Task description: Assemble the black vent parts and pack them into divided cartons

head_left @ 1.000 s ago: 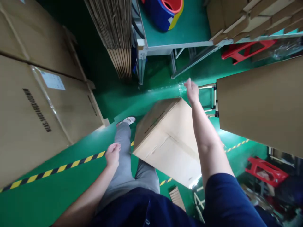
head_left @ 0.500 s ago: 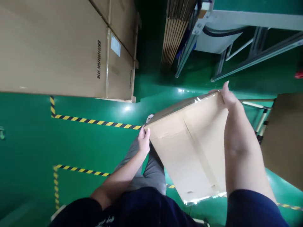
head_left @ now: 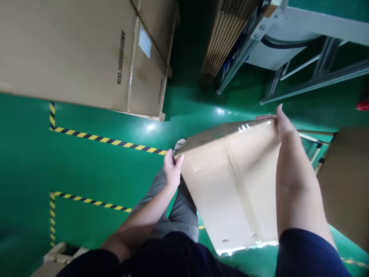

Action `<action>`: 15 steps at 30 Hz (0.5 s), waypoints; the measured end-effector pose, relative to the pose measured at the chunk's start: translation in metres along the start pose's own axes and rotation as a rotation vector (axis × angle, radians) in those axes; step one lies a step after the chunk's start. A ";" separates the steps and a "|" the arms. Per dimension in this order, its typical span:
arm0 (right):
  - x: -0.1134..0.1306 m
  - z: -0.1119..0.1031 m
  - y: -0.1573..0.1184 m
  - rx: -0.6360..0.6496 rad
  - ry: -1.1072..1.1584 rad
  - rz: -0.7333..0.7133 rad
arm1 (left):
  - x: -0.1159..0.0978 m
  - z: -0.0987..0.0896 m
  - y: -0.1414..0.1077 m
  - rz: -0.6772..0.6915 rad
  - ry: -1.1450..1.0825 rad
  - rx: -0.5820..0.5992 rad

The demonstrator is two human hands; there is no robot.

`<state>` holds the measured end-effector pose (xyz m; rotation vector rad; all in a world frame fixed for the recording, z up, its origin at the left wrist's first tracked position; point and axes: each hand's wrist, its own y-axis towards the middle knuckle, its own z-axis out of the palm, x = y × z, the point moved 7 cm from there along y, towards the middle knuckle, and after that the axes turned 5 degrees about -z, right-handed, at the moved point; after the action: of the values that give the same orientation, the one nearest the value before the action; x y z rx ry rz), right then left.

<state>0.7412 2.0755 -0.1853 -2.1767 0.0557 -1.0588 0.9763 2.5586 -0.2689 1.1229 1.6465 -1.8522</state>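
Note:
Between my two hands is a large brown cardboard box, tilted and held clear of the floor in front of my legs. Clear tape shines along its upper and lower edges, and a tape strip runs down the face toward me. My left hand grips the box's near left corner, thumb on the facing side. At the far right corner, my right hand is wrapped over the edge, thumb raised; most of its fingers are hidden behind the box.
Big stacked cartons stand on a pallet at the upper left. Folded cardboard sheets lean beside a metal-framed workbench. A brown panel is at the right. Yellow-black tape marks the green floor. A wooden pallet shows lower left.
My view has turned slightly, so the cartons and floor tape sit differently. Both hands keep their hold on the box, which stays at nearly the same place in front of me.

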 end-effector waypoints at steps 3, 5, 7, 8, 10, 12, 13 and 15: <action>0.006 0.010 -0.012 0.026 0.152 -0.162 | 0.003 0.001 0.007 -0.125 -0.070 0.101; 0.013 0.018 -0.024 0.042 0.159 -0.262 | 0.002 -0.003 0.015 -0.157 -0.128 0.121; 0.016 0.023 -0.029 0.049 0.133 -0.289 | 0.003 -0.006 0.024 -0.216 -0.197 0.139; 0.017 0.023 -0.029 0.041 0.118 -0.285 | 0.005 -0.005 0.027 -0.268 -0.233 0.147; 0.018 0.021 -0.026 0.018 0.094 -0.282 | 0.009 -0.004 0.030 -0.370 -0.290 0.139; 0.021 0.021 -0.020 0.025 0.058 -0.280 | 0.011 -0.003 0.031 -0.426 -0.316 0.100; 0.023 0.022 -0.017 0.033 0.013 -0.274 | 0.011 -0.003 0.032 -0.432 -0.316 0.080; 0.027 0.025 -0.010 0.024 -0.114 -0.259 | 0.011 -0.003 0.034 -0.398 -0.274 0.054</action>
<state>0.7739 2.0885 -0.1711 -2.2604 -0.2970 -1.0658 0.9960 2.5566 -0.2988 0.5501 1.7548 -2.1888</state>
